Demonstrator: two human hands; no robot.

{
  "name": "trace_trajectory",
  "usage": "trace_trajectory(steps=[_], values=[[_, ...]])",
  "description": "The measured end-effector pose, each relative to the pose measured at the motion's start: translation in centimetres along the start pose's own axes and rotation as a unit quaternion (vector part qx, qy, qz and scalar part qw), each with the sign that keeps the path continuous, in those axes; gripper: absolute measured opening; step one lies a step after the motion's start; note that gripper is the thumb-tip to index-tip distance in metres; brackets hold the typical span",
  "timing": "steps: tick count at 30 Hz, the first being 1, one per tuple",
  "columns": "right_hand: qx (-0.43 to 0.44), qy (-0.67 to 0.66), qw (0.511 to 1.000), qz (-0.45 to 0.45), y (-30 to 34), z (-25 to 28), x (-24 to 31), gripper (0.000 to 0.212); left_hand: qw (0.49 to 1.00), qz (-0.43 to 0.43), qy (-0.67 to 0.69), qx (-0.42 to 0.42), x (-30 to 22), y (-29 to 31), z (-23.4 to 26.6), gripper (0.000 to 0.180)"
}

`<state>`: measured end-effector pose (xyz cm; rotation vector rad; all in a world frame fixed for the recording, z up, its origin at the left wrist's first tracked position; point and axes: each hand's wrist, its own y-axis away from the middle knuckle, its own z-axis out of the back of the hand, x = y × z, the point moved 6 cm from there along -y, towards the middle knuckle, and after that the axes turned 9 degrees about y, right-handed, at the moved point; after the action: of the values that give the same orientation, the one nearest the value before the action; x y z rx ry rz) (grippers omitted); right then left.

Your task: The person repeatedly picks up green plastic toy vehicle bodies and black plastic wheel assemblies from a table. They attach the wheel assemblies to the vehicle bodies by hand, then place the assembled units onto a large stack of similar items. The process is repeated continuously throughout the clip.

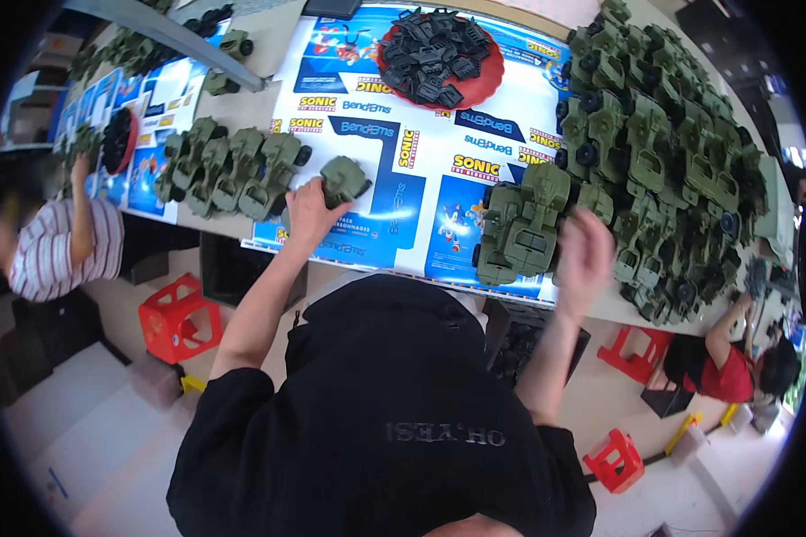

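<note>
On the printed sheet, my left hand [310, 215] grips an olive-green toy military vehicle [343, 179] with its thumb and fingers around the near left side. A dark wheel shows at that toy's right. My right hand [586, 258] is smeared by motion, so its fingers are hard to read. It is close to the right side of a larger green toy vehicle [521, 234], which sits near the table's front edge; whether they touch I cannot tell. Left of my left hand stands a row of similar green toy vehicles [233, 172].
A red plate [495, 82] heaped with black plastic parts [434, 54] lies at the far middle. Many green toy vehicles [658, 161] crowd the right side. A grey metal bar [184, 45] crosses the far left. Co-workers sit at left and right; red stools [181, 318] stand below.
</note>
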<state>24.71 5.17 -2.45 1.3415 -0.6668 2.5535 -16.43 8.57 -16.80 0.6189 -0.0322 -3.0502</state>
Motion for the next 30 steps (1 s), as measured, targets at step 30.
trace_trajectory(steps=[30], values=[[0.139, 0.031, 0.989, 0.039, -11.7, -20.6, -1.5, 0.035, 0.721, 0.151, 0.622, 0.264, -5.1, 0.3, 2.0, 0.073]])
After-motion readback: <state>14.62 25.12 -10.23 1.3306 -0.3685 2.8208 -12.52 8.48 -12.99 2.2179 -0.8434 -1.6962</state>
